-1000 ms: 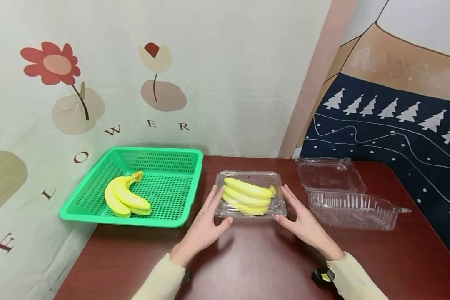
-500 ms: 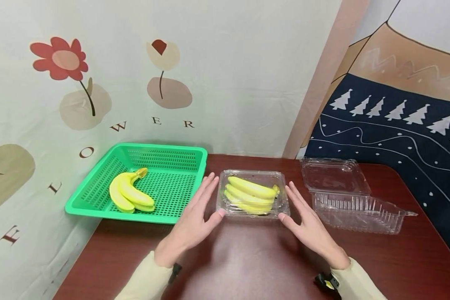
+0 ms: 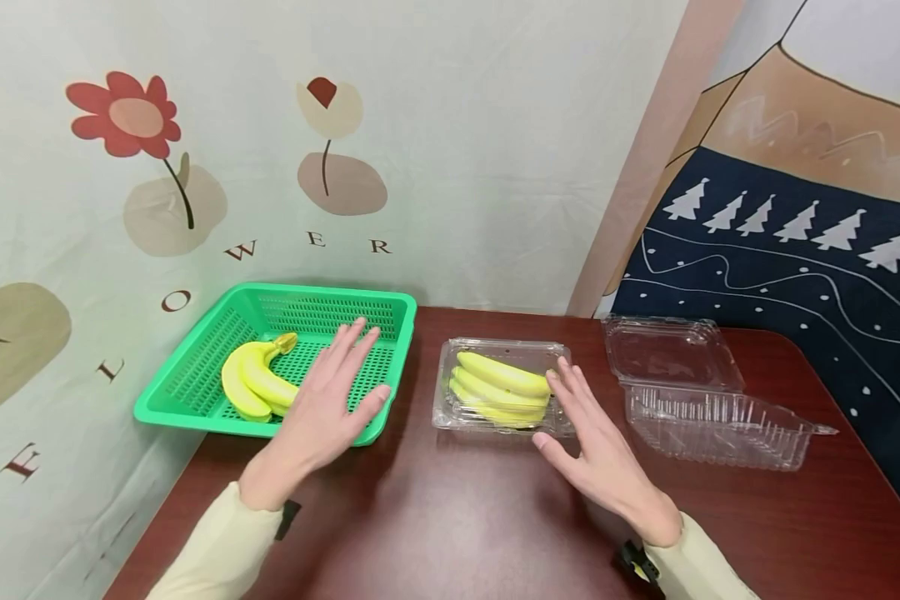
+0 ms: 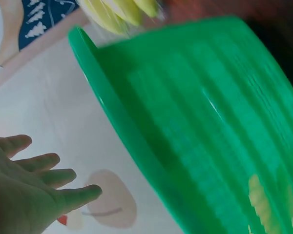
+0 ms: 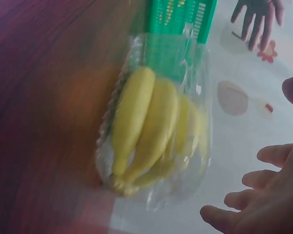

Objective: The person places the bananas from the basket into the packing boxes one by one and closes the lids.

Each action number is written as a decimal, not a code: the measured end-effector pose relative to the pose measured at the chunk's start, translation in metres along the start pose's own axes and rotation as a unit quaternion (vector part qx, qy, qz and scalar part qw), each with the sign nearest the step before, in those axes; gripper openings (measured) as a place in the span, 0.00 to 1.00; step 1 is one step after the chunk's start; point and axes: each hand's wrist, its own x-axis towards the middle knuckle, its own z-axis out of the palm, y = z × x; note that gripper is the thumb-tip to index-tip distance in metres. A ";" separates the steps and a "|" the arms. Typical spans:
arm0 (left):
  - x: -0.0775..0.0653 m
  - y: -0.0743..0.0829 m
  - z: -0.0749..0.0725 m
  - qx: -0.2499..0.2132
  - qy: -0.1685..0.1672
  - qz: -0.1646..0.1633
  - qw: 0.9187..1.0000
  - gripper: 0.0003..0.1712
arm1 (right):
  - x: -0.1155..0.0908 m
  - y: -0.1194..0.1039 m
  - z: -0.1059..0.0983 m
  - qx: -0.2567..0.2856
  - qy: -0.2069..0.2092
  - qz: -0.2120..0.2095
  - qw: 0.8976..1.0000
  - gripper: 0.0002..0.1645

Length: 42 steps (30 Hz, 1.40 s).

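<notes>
In the head view a clear plastic clamshell box sits on the table with its lid down over a bunch of bananas. My right hand, fingers straight and spread, hovers at the box's right side, overlapping its corner. My left hand is held over the front right of a green basket, fingers extended and holding nothing. Another bunch of bananas lies in that basket, partly covered by the left hand. Seen from the right wrist, the boxed bananas show through the clear plastic.
A second clamshell box stands open at the right, its lid folded back toward the wall. Behind the dark red table hangs a printed cloth with flowers and trees.
My left hand has left the closed box's left side and moved left over the basket. The right hand has shifted slightly left over the box's corner. The box and bananas stay put.
</notes>
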 end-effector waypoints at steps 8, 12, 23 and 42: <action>0.002 -0.035 -0.027 0.037 -0.019 -0.053 0.998 0.43 | 0.010 -0.020 0.014 -0.041 -0.001 -0.077 0.996 0.49; 0.003 -0.050 -0.040 0.045 -0.032 -0.079 0.995 0.44 | 0.016 -0.029 0.020 -0.050 -0.012 -0.097 0.994 0.48; 0.004 -0.087 -0.062 0.100 -0.068 -0.134 0.983 0.48 | 0.028 -0.049 0.043 -0.079 -0.041 -0.156 0.984 0.47; 0.006 -0.147 -0.070 0.116 -0.146 -0.197 0.963 0.52 | 0.032 -0.091 0.081 -0.114 -0.112 -0.209 0.965 0.47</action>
